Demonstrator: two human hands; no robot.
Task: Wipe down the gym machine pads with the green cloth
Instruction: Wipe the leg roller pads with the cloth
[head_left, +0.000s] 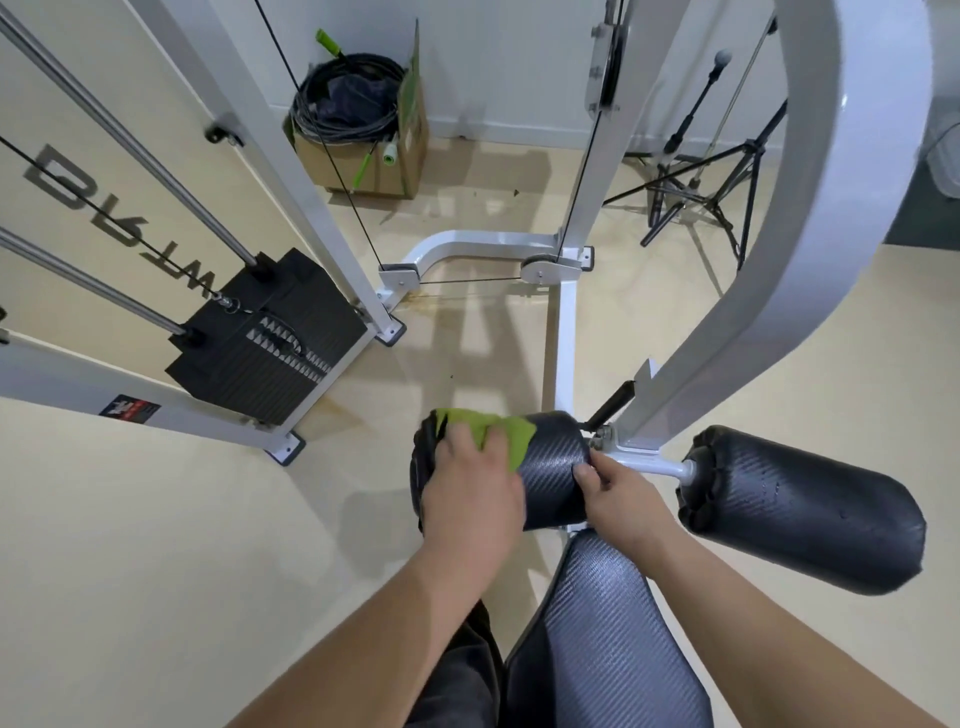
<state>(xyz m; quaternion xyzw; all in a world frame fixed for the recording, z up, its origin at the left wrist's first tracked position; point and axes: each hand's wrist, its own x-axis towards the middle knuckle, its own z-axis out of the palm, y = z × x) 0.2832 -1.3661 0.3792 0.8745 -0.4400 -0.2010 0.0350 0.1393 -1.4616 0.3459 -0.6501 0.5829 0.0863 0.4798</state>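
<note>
My left hand (470, 486) presses the green cloth (501, 434) flat on top of the left black roller pad (553, 462), near its outer end. My right hand (621, 496) grips the inner end of that same pad, thumb on its surface, close to the white axle. A second black roller pad (810, 512) sticks out to the right of the axle, untouched. The grey-black seat pad (608, 629) lies below, between my forearms.
The white curved machine arm (810, 234) rises on the right. A black weight stack (270, 343) with guide rods and cables stands left. A cardboard box of coiled cables (363, 140) sits by the far wall, and tripod stands (711, 192) are at the back right.
</note>
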